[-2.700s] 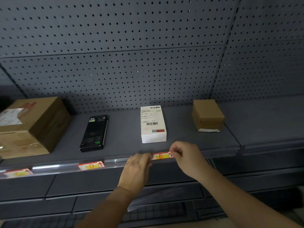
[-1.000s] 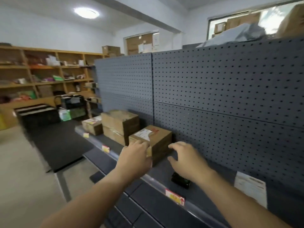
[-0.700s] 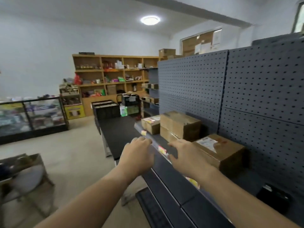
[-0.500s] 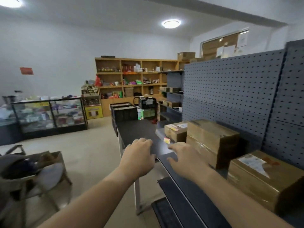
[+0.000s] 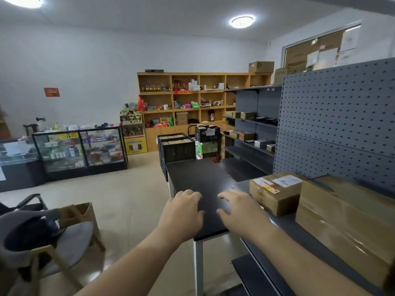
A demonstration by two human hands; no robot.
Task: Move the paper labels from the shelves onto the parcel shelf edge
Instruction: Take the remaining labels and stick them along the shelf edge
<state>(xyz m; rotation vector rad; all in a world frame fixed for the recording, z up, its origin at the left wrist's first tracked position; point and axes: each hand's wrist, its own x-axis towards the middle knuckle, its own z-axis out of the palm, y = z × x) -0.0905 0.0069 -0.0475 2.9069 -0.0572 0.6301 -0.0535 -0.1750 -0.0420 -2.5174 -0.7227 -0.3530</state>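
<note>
Off to the left there's a chair (image 5: 64, 238) with a dark bag dumped on it, not part of this. Then the left hand (image 5: 183, 212) and right hand (image 5: 239, 212) hover palm-down over the near end of the black tabletop (image 5: 198, 178), grip apart on both, fingers loose, nothing in them. I can't spot one paper label from here; the parcel shelf (image 5: 286, 227) on the right just shows taped parcels (image 5: 275, 195). I'd guess labels are feather-light, floppy, easy to crease, so pinch a short end and slide, don't yank.

One head-worn view looks forward along the shelf (image 5: 299, 229) into the shop.
</note>
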